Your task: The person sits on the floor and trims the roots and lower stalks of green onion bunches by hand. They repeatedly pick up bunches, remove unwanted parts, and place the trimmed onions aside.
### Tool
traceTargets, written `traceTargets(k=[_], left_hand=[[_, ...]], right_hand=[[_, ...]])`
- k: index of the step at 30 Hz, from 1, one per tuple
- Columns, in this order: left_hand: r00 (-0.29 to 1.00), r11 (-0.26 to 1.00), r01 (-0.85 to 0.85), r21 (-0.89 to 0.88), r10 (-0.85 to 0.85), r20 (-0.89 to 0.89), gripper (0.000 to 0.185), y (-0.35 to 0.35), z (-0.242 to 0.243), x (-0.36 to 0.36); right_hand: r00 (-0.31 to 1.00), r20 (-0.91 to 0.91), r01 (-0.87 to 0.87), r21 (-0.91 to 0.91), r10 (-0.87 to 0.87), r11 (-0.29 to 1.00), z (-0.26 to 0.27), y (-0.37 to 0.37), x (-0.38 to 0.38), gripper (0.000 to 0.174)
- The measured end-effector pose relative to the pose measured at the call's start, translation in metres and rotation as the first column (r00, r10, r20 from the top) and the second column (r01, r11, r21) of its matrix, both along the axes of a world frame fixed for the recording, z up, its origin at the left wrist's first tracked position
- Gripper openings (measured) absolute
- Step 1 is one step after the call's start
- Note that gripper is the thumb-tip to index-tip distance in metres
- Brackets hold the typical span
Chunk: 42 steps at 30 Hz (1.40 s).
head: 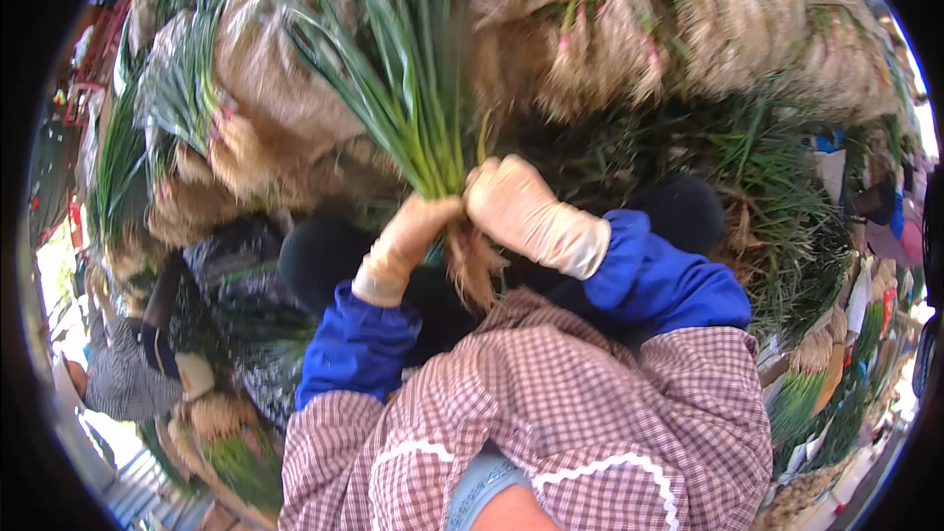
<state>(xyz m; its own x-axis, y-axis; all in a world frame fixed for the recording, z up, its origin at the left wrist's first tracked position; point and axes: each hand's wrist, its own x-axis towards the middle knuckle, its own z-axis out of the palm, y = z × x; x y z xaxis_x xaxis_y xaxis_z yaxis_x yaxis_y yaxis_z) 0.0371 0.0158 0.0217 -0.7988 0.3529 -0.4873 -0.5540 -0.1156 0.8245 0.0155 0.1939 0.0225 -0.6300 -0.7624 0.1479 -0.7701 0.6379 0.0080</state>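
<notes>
My left hand point(417, 232), in a pale rubber glove, is closed round a bunch of green onions point(431, 140) just above the roots. The long green leaves fan upward and away from me, and the pale, stringy roots point(472, 265) hang below the fist. Against the bunch's right side is my right hand point(509, 203), also gloved, with its fingers curled. A thin yellowish strand rises by these fingers; whether they pinch it or part of the bunch is not clear.
Rooted bunches point(737, 22) lie in a row at the upper right, above a heap of loose green leaves point(782, 206). More bundled onions point(236, 140) rest on brown sacking point(280, 81) at the upper left. Black plastic point(236, 258) lies left of my knee. Another person point(125, 361) is at the far left.
</notes>
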Motion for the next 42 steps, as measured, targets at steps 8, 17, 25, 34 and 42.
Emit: traceTargets(k=[8, 17, 25, 34, 42], left_hand=[[0.996, 0.997, 0.066, -0.035, -0.064, 0.068, 0.029, -0.013, 0.038, -0.004], [0.942, 0.873, -0.309, 0.377, 0.335, -0.003, 0.054, -0.027, 0.105, 0.011], [0.885, 0.81, -0.439, 0.389, 0.464, 0.033, 0.026, -0.001, 0.048, -0.049], [0.941, 0.832, -0.316, 0.455, 0.337, 0.037, 0.02, 0.034, -0.013, -0.076], [0.912, 0.764, -0.365, 0.532, 0.408, 0.04, 0.012, 0.048, -0.017, -0.073]], right_hand=[[0.555, 0.73, 0.277, -0.614, 0.398, 0.739, 0.005, -0.008, -0.025, 0.023], [0.836, 0.548, 0.439, -0.658, -0.011, 0.611, 0.085, 0.098, -0.223, 0.042], [0.858, -0.035, 0.395, -0.592, -0.512, 0.702, 0.059, 0.083, -0.239, 0.025], [0.965, 0.26, 0.238, -0.84, -0.024, 0.488, 0.041, 0.038, -0.071, 0.018], [0.519, 0.732, 0.778, -0.618, 0.441, 0.112, 0.01, 0.023, -0.077, 0.016]])
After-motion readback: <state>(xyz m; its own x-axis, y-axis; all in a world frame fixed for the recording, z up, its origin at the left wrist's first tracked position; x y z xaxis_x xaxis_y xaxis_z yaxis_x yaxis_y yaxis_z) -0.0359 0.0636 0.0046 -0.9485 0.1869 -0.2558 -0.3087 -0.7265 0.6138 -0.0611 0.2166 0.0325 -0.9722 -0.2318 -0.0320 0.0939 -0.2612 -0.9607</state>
